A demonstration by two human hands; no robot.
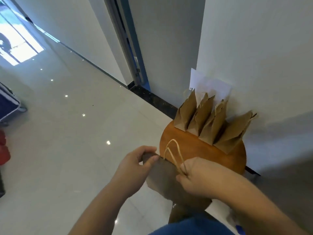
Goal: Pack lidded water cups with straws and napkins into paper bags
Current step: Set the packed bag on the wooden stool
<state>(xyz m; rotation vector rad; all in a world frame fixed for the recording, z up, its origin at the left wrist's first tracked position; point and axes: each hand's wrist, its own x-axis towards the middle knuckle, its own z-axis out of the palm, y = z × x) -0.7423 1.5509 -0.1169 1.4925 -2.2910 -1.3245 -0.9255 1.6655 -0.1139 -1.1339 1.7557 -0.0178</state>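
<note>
Paper bag [162, 177], brown, hangs at the near edge of the table, held by both hands. A glossy tiled floor [76, 133] and a white wall [262, 56] surround the round wooden table [191, 146]. Four more bags [211, 122] stand in a row at its back. The left hand [135, 160] pinches the bag's top corner, and the right hand [198, 177] grips the top edge at the cord handles [172, 150].

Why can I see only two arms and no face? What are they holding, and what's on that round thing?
There is no machine here. The camera sits on a person's head and looks down, so you see only their arms. The left hand pinches the top edge of a brown paper bag, and the right hand grips it by its string handles. Beyond it, a round wooden table stands by the wall, with four more bags standing in a row on it. Something white stands against the wall behind them.
</note>
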